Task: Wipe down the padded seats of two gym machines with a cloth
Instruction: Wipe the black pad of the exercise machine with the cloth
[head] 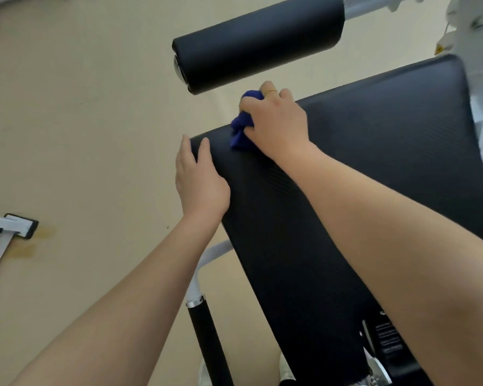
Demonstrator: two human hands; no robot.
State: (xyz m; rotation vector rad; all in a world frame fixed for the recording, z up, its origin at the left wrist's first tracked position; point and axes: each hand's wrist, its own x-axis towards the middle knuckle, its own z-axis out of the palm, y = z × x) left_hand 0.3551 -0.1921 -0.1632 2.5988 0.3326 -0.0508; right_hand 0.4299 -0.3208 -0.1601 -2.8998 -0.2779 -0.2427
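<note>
The right hand (276, 126) grips a bunched blue cloth (241, 126), pressing it onto the far left corner of the black padded seat (374, 162). A gold ring (271, 91) sits on one finger. The left hand (200, 182) lies flat with straight fingers on the seat's left edge, just beside the cloth. A black roller pad (258, 41) hangs beyond the seat, above the beige floor (81, 107). A black foam handle (209, 344) on a white frame tube (207, 256) stands below the seat's left side.
</note>
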